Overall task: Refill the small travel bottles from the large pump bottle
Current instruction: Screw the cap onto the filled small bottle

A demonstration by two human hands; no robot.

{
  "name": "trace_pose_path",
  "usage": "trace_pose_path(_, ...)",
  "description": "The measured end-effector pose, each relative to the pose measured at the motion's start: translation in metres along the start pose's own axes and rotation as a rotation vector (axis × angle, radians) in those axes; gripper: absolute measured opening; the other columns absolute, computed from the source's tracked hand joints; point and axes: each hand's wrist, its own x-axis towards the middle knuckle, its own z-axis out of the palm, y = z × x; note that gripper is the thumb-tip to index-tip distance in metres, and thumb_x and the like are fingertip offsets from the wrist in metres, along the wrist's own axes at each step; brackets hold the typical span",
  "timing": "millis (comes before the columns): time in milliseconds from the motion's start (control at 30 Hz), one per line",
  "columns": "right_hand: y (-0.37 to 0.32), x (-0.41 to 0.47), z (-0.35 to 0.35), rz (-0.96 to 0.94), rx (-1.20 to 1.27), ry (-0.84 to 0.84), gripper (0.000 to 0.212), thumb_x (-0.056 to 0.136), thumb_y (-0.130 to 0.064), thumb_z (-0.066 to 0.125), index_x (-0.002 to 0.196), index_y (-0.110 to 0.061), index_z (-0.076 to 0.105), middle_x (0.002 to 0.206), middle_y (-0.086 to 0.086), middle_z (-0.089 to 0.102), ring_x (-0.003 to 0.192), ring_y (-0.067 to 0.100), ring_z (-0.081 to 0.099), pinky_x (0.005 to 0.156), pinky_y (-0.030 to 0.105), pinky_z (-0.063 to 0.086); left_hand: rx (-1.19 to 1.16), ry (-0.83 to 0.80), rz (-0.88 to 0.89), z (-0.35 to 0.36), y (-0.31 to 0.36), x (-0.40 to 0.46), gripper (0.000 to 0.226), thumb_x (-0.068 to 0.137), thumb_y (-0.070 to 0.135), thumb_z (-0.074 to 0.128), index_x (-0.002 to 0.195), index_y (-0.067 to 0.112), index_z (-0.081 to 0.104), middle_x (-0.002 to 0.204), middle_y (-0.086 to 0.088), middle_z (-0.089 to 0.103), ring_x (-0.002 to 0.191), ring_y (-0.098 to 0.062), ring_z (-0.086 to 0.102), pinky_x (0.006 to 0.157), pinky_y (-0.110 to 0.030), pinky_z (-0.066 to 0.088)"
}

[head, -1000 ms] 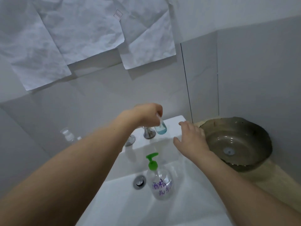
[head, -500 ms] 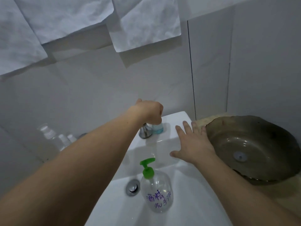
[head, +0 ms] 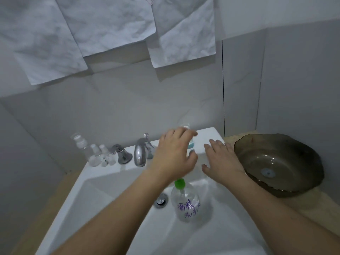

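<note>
Pump bottle (head: 185,203) below hands (both spread)

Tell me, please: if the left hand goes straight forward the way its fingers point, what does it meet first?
Probably the small bottle with blue liquid, standing just beyond the left hand; its open fingers partly hide it, so depth is unclear.

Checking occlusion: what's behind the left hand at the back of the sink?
Behind the left hand a small bottle with blue liquid stands on the sink ledge. Its clear top and blue base show; the fingers cover most of its middle.
</note>
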Motion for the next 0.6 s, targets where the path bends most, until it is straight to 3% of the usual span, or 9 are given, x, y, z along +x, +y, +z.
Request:
trace_pose_path(133,-0.026,-0.044,-0.008,0.091,0.221,0.089,0.064,0.09,-0.039,0.047,0.146,-0.016,0.027,0.157,0.007,0.021,0.145,0.023,0.014,0.119,0.04,0.004,-0.131,0.006,-0.044,0.011,-0.011,-0.083,0.041,0.079,0.025,0.051,0.119,0.02,0.057,0.116,0.005,0.056,0.103,-0.017,0.052,0.09,-0.034,0.044)
trace_pose_path(300,-0.062,-0.099,-0.008,0.117,0.347,0.013,0.064,0.09,-0.035,0.052,0.147,-0.016,0.029,0.157,0.007,0.021,0.144,0.023,0.018,0.119,0.036,0.012,-0.19,-0.224,-0.412,0.02,-0.036,-0.155,0.037,0.088,0.023,0.052,0.124,0.021,0.055,0.125,0.003,0.054,0.113,-0.018,0.048,0.095,-0.032,0.042)
trace_pose_path(367,-0.074,-0.111,-0.011,0.091,0.339,-0.052,0.057,0.09,-0.034,0.052,0.141,-0.013,0.038,0.149,0.008,0.036,0.136,0.024,0.033,0.114,0.034,0.024,-0.234,-0.292,-0.542,0.017,-0.049,-0.171,0.036,0.09,0.025,0.052,0.126,0.02,0.055,0.128,0.002,0.053,0.114,-0.019,0.05,0.096,-0.032,0.043)
trace_pose_path(467,-0.098,-0.12,-0.02,0.097,0.386,-0.112,0.042,0.089,-0.029,0.052,0.127,-0.01,0.053,0.131,0.008,0.052,0.117,0.027,0.051,0.097,0.034,0.04,-0.326,-0.265,-0.697,0.003,-0.069,-0.182,0.035,0.091,0.025,0.052,0.125,0.018,0.054,0.127,0.0,0.053,0.108,-0.018,0.052,0.089,-0.028,0.041)
trace_pose_path(600,-0.144,-0.122,-0.021,0.011,0.494,-0.187,0.04,0.09,-0.027,0.05,0.129,-0.016,0.053,0.136,0.002,0.048,0.121,0.022,0.049,0.098,0.031,0.039,-0.386,-0.174,-0.753,-0.015,-0.088,-0.188,0.037,0.092,0.023,0.052,0.128,0.014,0.052,0.124,0.0,0.055,0.105,-0.017,0.053,0.087,-0.028,0.042)
